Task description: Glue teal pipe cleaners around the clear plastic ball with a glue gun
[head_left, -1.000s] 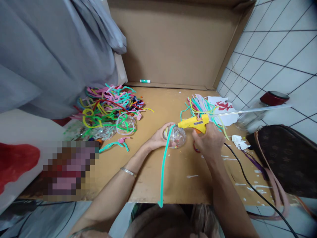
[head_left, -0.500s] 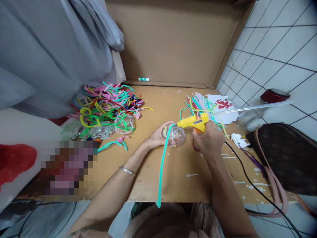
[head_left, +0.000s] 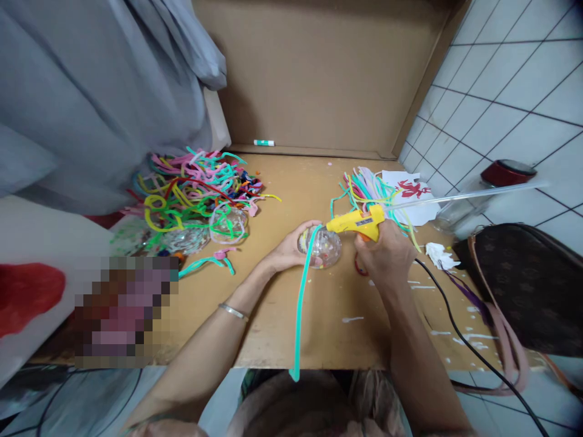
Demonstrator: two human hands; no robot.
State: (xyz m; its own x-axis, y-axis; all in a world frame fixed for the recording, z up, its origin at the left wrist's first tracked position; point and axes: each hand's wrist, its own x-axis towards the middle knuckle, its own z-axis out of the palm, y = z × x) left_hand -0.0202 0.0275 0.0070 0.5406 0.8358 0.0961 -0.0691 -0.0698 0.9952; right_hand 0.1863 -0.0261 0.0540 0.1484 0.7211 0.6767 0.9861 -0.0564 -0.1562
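Observation:
My left hand [head_left: 291,247] is closed around the side of a clear, rounded plastic container [head_left: 328,247] with coloured specks on it. From its top a turquoise pipe cleaner [head_left: 300,303] hangs toward me, past the table's front edge. My right hand [head_left: 387,252] grips a yellow glue gun [head_left: 357,222], fingers around its handle. The nozzle meets the upper end of the pipe cleaner at the container; whether glue is coming out cannot be made out. A long clear glue stick [head_left: 469,195] juts from the gun's back. Something with red handles [head_left: 361,264] lies partly hidden under my right hand.
Left on the table [head_left: 291,194] is a heap of coloured pipe cleaners [head_left: 195,182] beside clear plastic pieces [head_left: 230,224]. Another bundle [head_left: 364,185] lies back right, near paper with a red pattern [head_left: 412,191]. A jar [head_left: 507,173], brown bag [head_left: 523,285] and black cord [head_left: 449,309] are rightward.
Both hands keep nearly the same position, with the gun's nozzle still at the container's top. The pipe cleaner's hanging lower end has swung slightly to the right.

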